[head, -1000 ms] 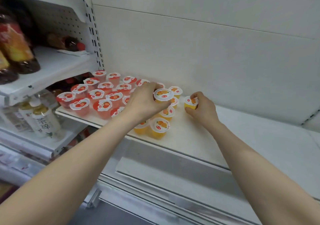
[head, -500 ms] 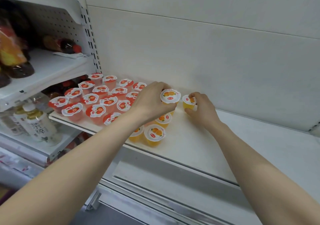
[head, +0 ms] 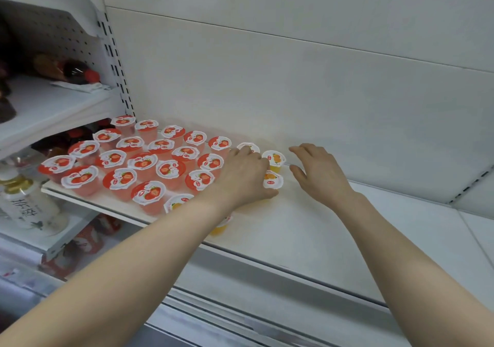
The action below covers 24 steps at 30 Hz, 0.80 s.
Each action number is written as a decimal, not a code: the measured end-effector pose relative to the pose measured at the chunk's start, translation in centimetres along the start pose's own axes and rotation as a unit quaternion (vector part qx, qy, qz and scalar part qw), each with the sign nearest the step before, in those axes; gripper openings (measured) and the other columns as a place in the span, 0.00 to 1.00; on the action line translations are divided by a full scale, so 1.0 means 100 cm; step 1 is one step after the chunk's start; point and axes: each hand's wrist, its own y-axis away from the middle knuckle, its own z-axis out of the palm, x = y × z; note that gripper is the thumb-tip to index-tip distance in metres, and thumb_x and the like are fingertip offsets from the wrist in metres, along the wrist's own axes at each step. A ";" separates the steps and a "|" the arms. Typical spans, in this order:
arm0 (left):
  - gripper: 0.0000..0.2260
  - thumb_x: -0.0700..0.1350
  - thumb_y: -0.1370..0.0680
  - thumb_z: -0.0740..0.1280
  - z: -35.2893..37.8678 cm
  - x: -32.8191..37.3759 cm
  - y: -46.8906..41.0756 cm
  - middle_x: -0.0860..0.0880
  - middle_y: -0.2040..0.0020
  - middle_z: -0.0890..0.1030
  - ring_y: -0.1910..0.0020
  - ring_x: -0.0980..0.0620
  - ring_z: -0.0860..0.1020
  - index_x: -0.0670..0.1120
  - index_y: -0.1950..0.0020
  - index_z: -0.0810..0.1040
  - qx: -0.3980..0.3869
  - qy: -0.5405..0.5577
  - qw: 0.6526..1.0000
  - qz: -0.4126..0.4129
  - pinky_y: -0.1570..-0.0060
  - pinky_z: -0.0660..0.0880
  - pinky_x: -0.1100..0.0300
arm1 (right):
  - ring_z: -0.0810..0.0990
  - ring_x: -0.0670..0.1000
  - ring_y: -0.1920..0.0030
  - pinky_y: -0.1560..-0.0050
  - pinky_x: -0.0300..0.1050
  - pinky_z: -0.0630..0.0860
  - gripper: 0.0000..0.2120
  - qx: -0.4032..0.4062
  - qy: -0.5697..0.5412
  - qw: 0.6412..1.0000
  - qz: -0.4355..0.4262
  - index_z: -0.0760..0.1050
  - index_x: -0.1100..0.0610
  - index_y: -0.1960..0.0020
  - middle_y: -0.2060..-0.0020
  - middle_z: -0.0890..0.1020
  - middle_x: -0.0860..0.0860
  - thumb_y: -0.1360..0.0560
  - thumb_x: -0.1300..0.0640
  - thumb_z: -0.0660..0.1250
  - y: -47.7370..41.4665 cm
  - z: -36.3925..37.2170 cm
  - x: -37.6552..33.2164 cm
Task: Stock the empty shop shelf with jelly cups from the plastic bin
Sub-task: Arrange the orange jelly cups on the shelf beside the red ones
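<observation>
- Well, my left hand [head: 240, 175] lies palm-down over the orange end of the rows. Its fingers and thumb are curled round an orange cup [head: 273, 180], whose lid peeks out between fingertips and thumb.
- That cup stands on the shelf [head: 307, 229], not lifted.
- My right hand [head: 318, 175] holds nothing. The fingers are loose and spread, the palm faces down, and it sits just right of my left hand, above bare shelf board.
- Between my two hands, a little further back, stands a second orange cup [head: 274, 159]. It is just beside my left fingertips and clear of my right thumb.
- Beyond my left knuckles a third orange cup [head: 248, 147] stands near the back wall, partly covered by my fingers.
- Under my left wrist and forearm are more orange ones. One lid [head: 177, 202] shows at the near edge of my arm, and a yellow cup side [head: 222, 226] shows below the wrist at the shelf's front.
- To the left of my left hand the red-lidded cups [head: 144, 162] stand upright in close rows that fill that end of the shelf.
- Further left and lower than my grip, a pale bottle [head: 24, 202] stands on the neighbouring rack.
</observation>
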 end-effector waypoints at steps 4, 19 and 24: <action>0.27 0.66 0.29 0.63 0.002 0.000 -0.003 0.48 0.44 0.80 0.40 0.45 0.73 0.49 0.39 0.78 0.001 0.001 1.000 -0.002 0.40 0.68 0.50 | 0.74 0.61 0.38 0.41 0.55 0.70 0.20 -0.005 0.006 1.000 -0.002 0.71 0.57 0.30 0.35 0.75 0.56 0.20 0.54 0.64 0.002 0.000 0.002; 0.24 0.61 0.21 0.60 -0.042 -0.053 0.045 0.49 0.36 0.77 0.36 0.46 0.70 0.49 0.32 0.74 0.082 0.049 0.995 0.012 0.37 0.67 0.54 | 0.77 0.62 0.42 0.45 0.56 0.72 0.19 0.042 0.071 0.994 -0.070 0.73 0.58 0.32 0.40 0.78 0.57 0.21 0.53 0.64 0.012 -0.044 -0.057; 0.18 0.55 0.22 0.65 -0.066 -0.104 0.105 0.45 0.42 0.81 0.41 0.43 0.75 0.46 0.38 0.79 0.154 0.019 0.988 0.017 0.42 0.71 0.50 | 0.75 0.63 0.40 0.42 0.56 0.71 0.21 0.042 0.071 0.992 -0.096 0.72 0.58 0.31 0.39 0.78 0.57 0.20 0.49 0.60 0.020 -0.053 -0.124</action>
